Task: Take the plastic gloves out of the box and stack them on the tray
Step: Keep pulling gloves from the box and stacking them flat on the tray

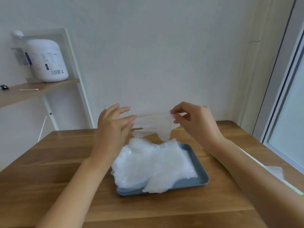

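Risking a slip first: pinching so thin and slick a glove (153, 127) by its edge only, and likely losing it through a loosened grip, dropping it on the table (49, 162) rather than the tray (202, 176). Risking also a crooked landing, folding the limp end under or dragging the loose pile of gloves (154, 162), already overhanging the tray's near-left rim. Pinching the glove's right end with the right hand (197, 122), thumb and fingers (174, 116) curled and pressed together. Holding the left hand (111, 127) at the other end, fingers (130, 119) straight and slightly spread, just touching, not plainly gripping. Hanging the glove between both hands, just above the pile's far end. Leaving the box (294, 190) at the right edge, mostly behind the right forearm.
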{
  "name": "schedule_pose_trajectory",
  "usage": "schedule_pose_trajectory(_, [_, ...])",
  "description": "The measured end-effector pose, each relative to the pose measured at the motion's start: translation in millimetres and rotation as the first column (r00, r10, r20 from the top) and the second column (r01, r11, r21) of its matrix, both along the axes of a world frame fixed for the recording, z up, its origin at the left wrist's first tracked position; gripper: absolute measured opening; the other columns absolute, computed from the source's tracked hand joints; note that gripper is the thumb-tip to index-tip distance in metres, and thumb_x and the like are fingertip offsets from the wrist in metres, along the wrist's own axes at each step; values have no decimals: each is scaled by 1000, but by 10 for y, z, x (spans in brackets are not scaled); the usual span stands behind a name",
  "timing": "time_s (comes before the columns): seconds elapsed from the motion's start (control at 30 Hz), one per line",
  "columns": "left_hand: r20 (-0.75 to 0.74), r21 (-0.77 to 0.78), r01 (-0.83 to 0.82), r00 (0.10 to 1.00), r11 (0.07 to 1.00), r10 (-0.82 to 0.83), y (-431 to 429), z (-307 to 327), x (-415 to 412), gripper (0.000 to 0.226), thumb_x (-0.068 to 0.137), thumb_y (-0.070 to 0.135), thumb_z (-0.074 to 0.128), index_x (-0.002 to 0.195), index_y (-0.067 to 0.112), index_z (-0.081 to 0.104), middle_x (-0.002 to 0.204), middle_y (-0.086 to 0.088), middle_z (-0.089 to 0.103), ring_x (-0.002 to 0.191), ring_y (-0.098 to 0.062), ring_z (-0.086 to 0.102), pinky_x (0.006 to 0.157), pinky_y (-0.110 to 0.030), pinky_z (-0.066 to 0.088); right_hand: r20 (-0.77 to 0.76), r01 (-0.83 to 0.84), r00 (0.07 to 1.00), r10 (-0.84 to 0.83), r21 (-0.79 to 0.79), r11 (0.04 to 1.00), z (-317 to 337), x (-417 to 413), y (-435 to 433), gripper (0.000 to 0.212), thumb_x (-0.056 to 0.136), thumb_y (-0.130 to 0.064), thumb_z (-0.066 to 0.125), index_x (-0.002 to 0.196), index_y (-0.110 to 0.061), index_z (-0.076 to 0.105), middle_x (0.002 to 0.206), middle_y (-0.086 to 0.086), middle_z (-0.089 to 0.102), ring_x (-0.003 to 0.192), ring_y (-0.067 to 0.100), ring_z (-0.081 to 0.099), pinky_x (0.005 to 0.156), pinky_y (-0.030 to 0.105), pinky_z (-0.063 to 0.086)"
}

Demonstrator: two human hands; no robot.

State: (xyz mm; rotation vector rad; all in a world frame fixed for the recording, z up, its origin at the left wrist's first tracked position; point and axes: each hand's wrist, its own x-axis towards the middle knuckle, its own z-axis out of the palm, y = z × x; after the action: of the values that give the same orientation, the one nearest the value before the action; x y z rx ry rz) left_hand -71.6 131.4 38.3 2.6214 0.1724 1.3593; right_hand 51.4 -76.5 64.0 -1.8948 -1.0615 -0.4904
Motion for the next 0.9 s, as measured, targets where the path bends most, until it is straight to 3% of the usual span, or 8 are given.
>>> schedule_pose_trajectory(0.07, [-27, 55, 9, 1000, 998, -7, -5, -187, -68, 22, 85, 17, 62, 102, 17, 76, 122, -8, 65, 126, -28, 43, 107, -54, 33, 28, -11, 1000, 11, -12, 1000, -167, -2, -33, 10, 87, -7, 66, 93, -12, 71, 86, -6, 72, 77, 2, 66, 74, 15, 51])
schedule_pose_trajectory(0.17, [-111, 90, 21, 994, 996, -11, 21, -436, -87, 19, 85, 13, 70, 100, 22, 77, 125, -7, 64, 129, -24, 34, 113, -46, 19, 111, 1, 994, 9, -93, 996, -447, 42, -82, 13, 82, -8, 72, 93, -14, 75, 82, -6, 74, 72, 5, 67, 73, 12, 48])
schedule_pose_trajectory(0.27, [-302, 128, 17, 953, 992, 22, 70, -697, -63, 27, 74, 10, 80, 96, 24, 78, 126, -6, 64, 131, -30, 40, 111, -58, 22, 132, -5, 991, 28, -169, 986, -742, 89, -87, 14, 76, -9, 78, 88, -16, 78, 82, -7, 75, 80, 6, 64, 74, -1, 39])
schedule_pose_trajectory(0.37, [-459, 137, 1, 886, 991, 62, 126, -892, -57, 24, 72, 13, 83, 90, 29, 79, 127, -6, 64, 131, -34, 46, 107, -63, 22, 138, -6, 990, 41, -247, 969, -1013, 72, -52, 14, 74, -11, 80, 87, -17, 79, 86, -8, 75, 85, 4, 65, 77, 7, 44])
schedule_pose_trajectory(0.57, [-649, -48, -171, 754, 984, 99, 123, -926, -107, 52, 96, -1, 40, 131, 32, 58, 156, 12, 26, 148, -8, -5, 113, -36, -26, 13, -4, 1000, 11, -478, 878, -1200, -3, 1, 25, 95, -37, 55, 115, -32, 69, 115, -17, 67, 104, 3, 62, 84, 6, 36])
schedule_pose_trajectory(0.73, [-532, -232, -186, 846, 955, 36, -11, -634, -123, 60, 92, -11, 36, 139, 25, 48, 153, 14, 29, 145, -3, 4, 114, -23, -14, 118, 38, 992, 43, -607, 794, -1224, -74, 27, 33, 101, -36, 40, 115, -25, 68, 113, -8, 69, 102, 11, 62, 89, 21, 46])
schedule_pose_trajectory(0.83, [-413, -318, -71, 908, 945, -71, -206, -508, -46, 45, 99, 5, 40, 138, 26, 50, 140, 21, 39, 131, 10, 17, 109, -9, 1, 130, 26, 989, 75, -640, 768, -1273, -75, 49, 32, 102, -33, 38, 114, -25, 67, 110, -8, 68, 100, 11, 62, 87, 22, 47])
schedule_pose_trajectory(0.9, [-426, -382, -13, 890, 924, -164, -348, -494, 64, 38, 101, 15, 43, 137, 25, 52, 136, 17, 47, 120, 9, 33, 92, 8, 16, 127, 18, 988, 85, -652, 758, -1286, -64, 44, 31, 101, -32, 38, 115, -26, 66, 111, -9, 68, 101, 11, 62, 88, 23, 47])
